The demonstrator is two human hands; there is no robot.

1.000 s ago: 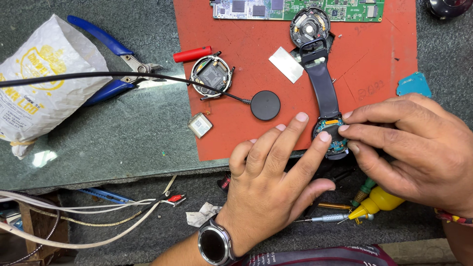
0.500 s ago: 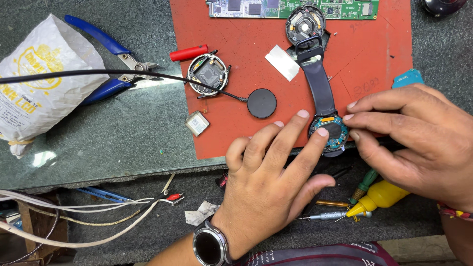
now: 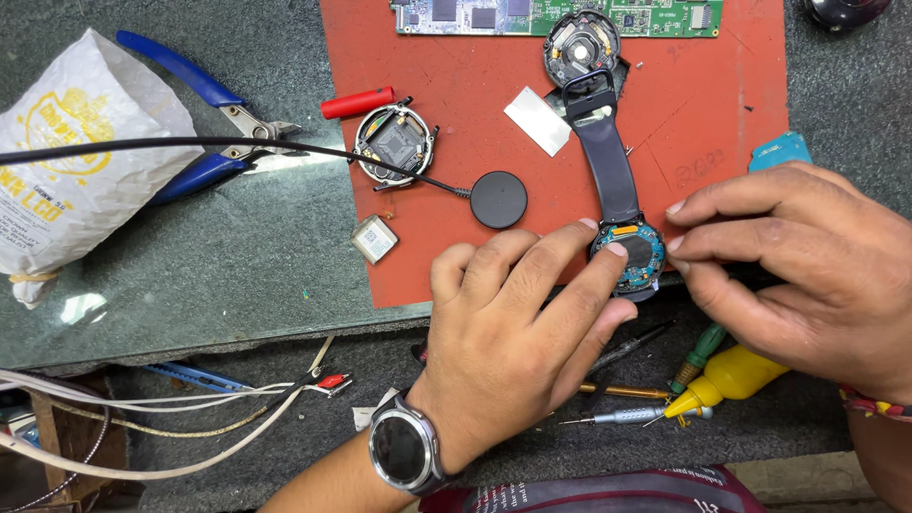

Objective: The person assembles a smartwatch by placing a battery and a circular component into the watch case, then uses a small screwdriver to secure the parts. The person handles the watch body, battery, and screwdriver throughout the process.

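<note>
Red rubber mat [image 3: 446, 57] covers the far half of the bench, holding a green circuit board [image 3: 513, 14] at its far edge. Both hands have stayed pinched on the opened smartwatch body [image 3: 635, 255] at the mat's near edge, so the work is steady pressing, not repositioning. Left hand [image 3: 503, 323] presses 2 fingertips on its left rim; right hand [image 3: 798, 256] grips its right side. Its dark strap [image 3: 608, 161] runs away from the person. Blue pliers [image 3: 190, 114] lie far left, a black disc [image 3: 499, 199] mid-mat.
</note>
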